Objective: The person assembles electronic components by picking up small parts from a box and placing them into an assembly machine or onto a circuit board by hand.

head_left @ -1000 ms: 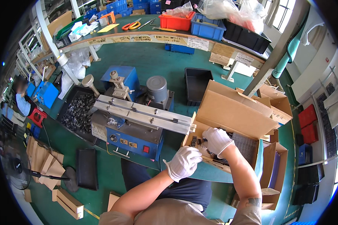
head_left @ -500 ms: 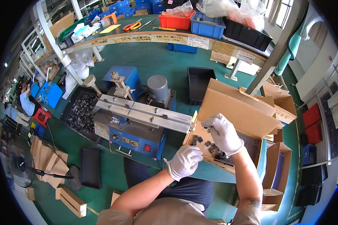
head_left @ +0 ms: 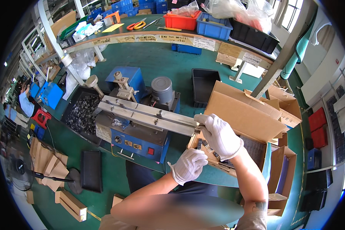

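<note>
1. Fingers of the right hand are pinched on a strip of small dark parts, its top set at the metal rail end.
2. Left hand, loosely curled and holding nothing, is kept below.
3. Feeding is judged barely begun.
4. Since earlier, the right hand is raised from the cardboard box.

A long grey metal feed rail lies slanted across the blue machine, its lower end at four o'clock. Small black components with thin metal leads hang in a row just below that end, over the open brown cardboard box.
</note>
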A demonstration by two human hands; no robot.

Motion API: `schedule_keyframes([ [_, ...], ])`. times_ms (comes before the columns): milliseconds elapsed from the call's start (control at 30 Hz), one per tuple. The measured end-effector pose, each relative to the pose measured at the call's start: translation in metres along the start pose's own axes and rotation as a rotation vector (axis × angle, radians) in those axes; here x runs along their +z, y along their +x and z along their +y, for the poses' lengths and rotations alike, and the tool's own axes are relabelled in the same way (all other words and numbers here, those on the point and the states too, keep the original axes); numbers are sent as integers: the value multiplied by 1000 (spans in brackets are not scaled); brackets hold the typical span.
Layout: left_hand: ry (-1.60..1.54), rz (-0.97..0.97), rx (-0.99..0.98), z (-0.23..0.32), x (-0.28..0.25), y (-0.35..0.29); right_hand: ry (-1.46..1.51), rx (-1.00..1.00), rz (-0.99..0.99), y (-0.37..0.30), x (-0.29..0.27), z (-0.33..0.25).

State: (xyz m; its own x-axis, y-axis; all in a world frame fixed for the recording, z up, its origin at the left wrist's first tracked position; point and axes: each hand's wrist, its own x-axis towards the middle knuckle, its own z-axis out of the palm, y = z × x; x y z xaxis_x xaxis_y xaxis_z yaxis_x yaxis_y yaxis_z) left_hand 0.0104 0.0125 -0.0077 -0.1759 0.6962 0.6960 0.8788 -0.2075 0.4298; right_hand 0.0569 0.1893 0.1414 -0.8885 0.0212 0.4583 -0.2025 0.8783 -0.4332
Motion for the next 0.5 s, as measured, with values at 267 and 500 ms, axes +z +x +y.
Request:
schedule_keyframes([
  [267,-9,6,-10,-1,-1,-2,55,143,166,7,12,-14],
  [500,-60,31,-20,0,0,-1,-374,367,-535,-25,31,35],
])
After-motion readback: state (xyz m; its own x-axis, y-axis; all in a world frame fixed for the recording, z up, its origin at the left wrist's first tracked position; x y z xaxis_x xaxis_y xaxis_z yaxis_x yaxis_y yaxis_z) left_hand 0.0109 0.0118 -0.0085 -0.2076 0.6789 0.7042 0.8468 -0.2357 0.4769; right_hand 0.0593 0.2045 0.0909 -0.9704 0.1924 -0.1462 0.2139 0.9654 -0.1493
